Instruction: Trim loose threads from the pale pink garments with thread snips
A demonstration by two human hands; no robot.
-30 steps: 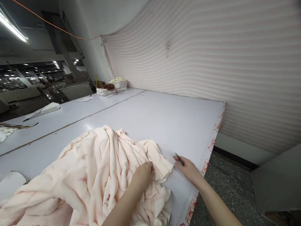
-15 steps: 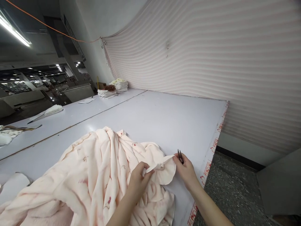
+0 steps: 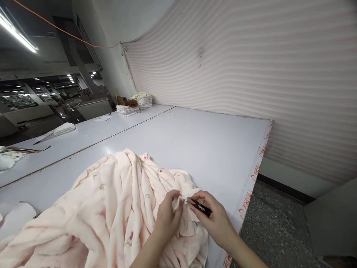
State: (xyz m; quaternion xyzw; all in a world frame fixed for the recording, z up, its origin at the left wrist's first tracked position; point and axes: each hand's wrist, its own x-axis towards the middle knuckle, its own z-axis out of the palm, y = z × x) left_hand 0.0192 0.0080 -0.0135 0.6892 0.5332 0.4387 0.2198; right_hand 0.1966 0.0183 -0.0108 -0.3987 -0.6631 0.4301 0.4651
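A rumpled pale pink fleece blanket [image 3: 111, 208] with small red prints lies heaped on the near part of a white table [image 3: 195, 141]. My left hand [image 3: 167, 216] pinches a raised corner of the blanket's edge, fingers closed on the cloth. My right hand [image 3: 214, 221] is closed round small dark thread snips [image 3: 200, 206], whose tips point at the pinched corner and touch it or nearly so. Both hands meet at the blanket's right edge, close to the table's right rim.
Stacks of folded cloth [image 3: 135, 105] stand at the far end of the table by a striped fabric wall [image 3: 251, 67]. A folded white piece [image 3: 60, 129] and more cloth [image 3: 8, 160] lie at the left. Speckled floor [image 3: 273, 230] drops away to the right.
My left hand lifted the blanket's corner off the heap. My right hand came in from the table's edge with the snips and turned their tips onto the pinched corner.
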